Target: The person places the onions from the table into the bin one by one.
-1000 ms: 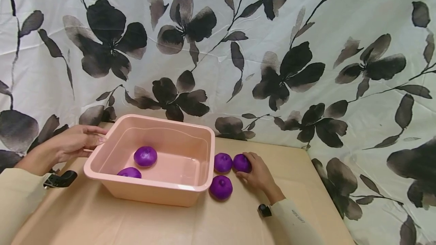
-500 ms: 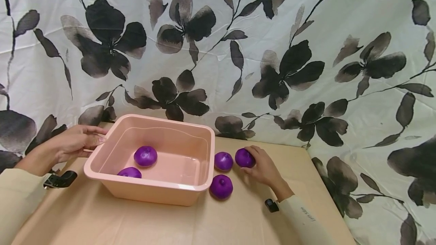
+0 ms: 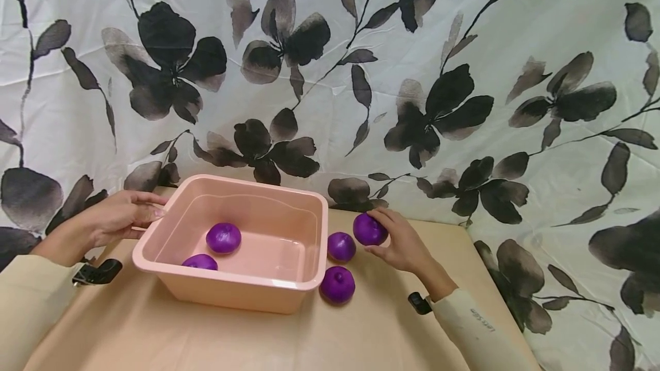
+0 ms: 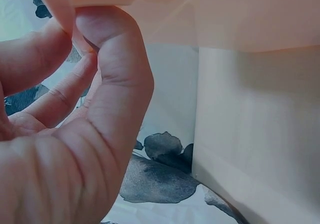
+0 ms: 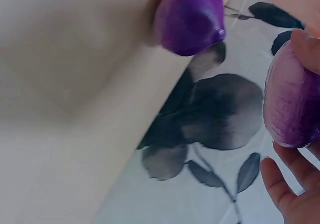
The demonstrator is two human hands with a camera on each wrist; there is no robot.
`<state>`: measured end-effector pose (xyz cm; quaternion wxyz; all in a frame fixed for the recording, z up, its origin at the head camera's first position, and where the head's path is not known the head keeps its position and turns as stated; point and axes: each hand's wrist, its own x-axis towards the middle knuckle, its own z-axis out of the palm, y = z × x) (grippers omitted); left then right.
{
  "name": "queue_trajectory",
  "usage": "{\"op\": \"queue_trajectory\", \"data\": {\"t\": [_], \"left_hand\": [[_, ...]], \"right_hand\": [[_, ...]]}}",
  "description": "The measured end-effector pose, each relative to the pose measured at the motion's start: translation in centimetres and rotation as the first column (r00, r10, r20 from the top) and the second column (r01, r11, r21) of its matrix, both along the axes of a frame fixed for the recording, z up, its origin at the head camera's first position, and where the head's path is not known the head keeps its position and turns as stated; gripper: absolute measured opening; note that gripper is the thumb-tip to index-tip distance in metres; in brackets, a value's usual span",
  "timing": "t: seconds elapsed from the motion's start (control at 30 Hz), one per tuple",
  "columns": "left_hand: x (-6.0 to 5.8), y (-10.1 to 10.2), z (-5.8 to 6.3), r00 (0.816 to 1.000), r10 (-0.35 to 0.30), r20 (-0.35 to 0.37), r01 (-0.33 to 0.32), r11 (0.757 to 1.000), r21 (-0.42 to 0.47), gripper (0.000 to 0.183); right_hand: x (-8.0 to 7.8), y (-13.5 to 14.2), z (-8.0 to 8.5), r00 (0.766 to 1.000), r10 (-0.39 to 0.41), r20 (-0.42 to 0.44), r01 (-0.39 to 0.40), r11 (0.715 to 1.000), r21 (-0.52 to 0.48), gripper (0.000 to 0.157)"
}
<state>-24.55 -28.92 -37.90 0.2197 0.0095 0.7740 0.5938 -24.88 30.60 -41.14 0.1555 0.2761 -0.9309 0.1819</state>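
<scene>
My left hand [image 3: 118, 219] pinches the left rim of a pink plastic tub [image 3: 234, 296]; the left wrist view shows thumb and forefinger at the tub's edge [image 4: 170, 19]. Two purple onion-like balls, a back one [image 3: 224, 238] and a front one [image 3: 201, 262], lie inside; the tub's front wall partly hides the front one. Right of the tub, my right hand [image 3: 404, 242] grips a purple onion-like ball [image 3: 369, 229] between thumb and fingers, raised above the table. Just left of it, two more rest on the table: one ball [image 3: 341, 247] behind another with a small nub [image 3: 337, 285].
The tan table [image 3: 392, 336] ends on the right at a slanting edge. A white curtain with dark flowers [image 3: 350, 90] hangs behind and along the right side. The tub's right wall stands close to the two balls on the table.
My right hand has lifted its ball off the table, up and slightly away from its neighbour. My left hand stays on the tub's rim. The view has shifted slightly.
</scene>
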Motion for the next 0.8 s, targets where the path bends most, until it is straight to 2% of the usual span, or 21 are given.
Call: {"op": "queue_trajectory", "data": {"t": [0.17, 0.43, 0.8], "left_hand": [[-0.3, 0.1, 0.1, 1.000, 0.004, -0.001, -0.004, 1.000, -0.017, 0.047], [-0.1, -0.2, -0.1, 1.000, -0.005, 0.009, 0.005, 1.000, 0.015, 0.037], [0.2, 0.0, -0.1, 1.000, -0.001, 0.012, 0.001, 1.000, 0.016, 0.040]], "right_hand": [[0.2, -0.9, 1.6, 0.998, 0.052, -0.034, -0.052, 0.999, -0.003, 0.081], [0.5, -2.7, 3.5, 0.988, 0.135, -0.080, -0.134, 0.991, 0.008, 0.078], [1.0, -5.7, 6.1, 0.967, 0.229, -0.109, -0.221, 0.972, 0.075, 0.080]]}}
